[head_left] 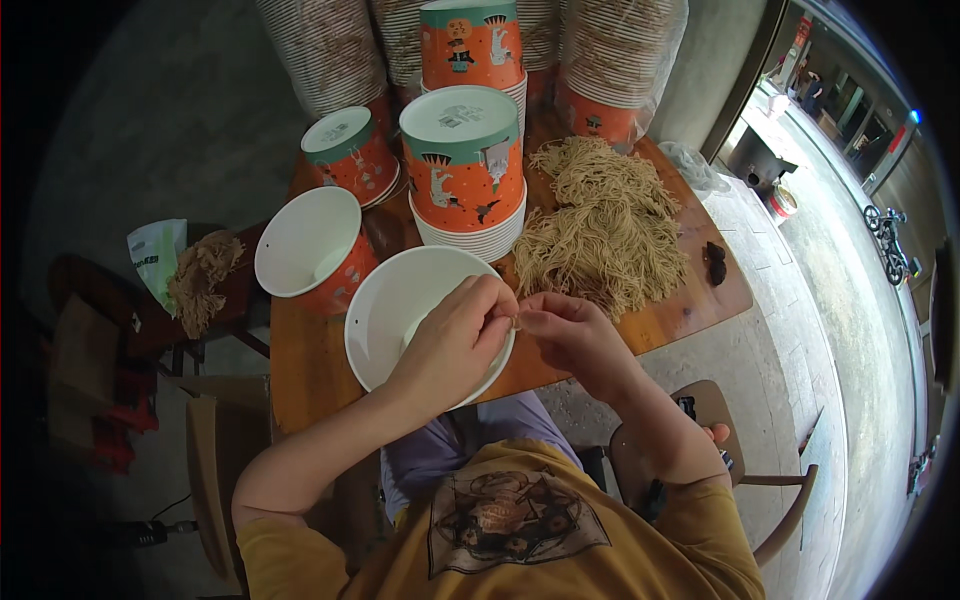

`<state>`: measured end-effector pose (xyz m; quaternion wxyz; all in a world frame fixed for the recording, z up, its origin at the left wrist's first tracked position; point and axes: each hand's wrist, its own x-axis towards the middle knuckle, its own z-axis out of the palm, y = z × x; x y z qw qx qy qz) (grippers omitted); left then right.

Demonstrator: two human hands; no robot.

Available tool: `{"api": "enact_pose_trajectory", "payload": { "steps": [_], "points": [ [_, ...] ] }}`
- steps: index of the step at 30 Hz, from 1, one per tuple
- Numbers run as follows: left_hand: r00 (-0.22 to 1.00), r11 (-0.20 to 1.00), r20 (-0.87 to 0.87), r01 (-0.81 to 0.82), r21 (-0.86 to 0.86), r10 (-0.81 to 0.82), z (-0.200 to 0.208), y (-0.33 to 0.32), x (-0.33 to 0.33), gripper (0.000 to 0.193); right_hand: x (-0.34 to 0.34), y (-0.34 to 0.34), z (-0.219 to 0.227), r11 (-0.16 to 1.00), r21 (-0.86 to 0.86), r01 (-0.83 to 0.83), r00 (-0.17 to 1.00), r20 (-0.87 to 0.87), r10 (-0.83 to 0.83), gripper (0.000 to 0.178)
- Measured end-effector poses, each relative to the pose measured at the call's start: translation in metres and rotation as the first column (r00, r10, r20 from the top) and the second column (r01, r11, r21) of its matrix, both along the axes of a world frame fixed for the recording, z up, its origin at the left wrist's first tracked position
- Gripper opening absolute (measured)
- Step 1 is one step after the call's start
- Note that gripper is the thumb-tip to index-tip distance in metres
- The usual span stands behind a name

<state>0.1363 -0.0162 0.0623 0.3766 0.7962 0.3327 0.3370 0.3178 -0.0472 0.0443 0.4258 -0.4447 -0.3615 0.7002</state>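
Observation:
A white-lined paper bucket (378,315) stands mouth-up at the near edge of the wooden table. Over its mouth and right rim reaches my left hand (450,335), fingertips closed in a pinch. My right hand (570,330) pinches just outside the same rim, its fingertips meeting those of the left. Between them shows a tiny pale bit, too small to name. To the right lies a heap of tan cords (605,240). Beside the first bucket, a second paper bucket (310,240) leans with its mouth toward me and a small hole in its wall.
Upturned orange-and-green buckets (465,170) stand stacked behind, with a shorter stack (350,150) at their left. Tall plastic-wrapped stacks (625,60) line the back. Dark small objects (715,262) lie at the table's right edge. A bench at left bears a bag (157,255) and tan cords.

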Motion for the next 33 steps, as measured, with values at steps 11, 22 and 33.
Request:
{"api": "enact_pose_trajectory", "payload": {
  "steps": [11, 22, 33],
  "points": [
    [0.982, 0.96, -0.191, 0.064, 0.274, -0.011, 0.0, 0.003, 0.001, 0.01, 0.008, 0.003, -0.015, 0.98, -0.161, -0.117, 0.921, -0.388, 0.046, 0.009],
    [0.971, 0.78, 0.24, 0.138, -0.61, 0.017, -0.001, 0.006, -0.006, 0.007, 0.002, 0.001, -0.011, 0.992, -0.117, -0.043, 0.955, -0.295, 0.007, 0.009],
    [0.999, 0.95, -0.04, -0.021, -0.311, 0.009, -0.007, 0.004, -0.005, 0.018, -0.003, -0.001, -0.011, 0.997, -0.01, 0.074, 0.991, -0.107, -0.075, 0.011]
  ]
}}
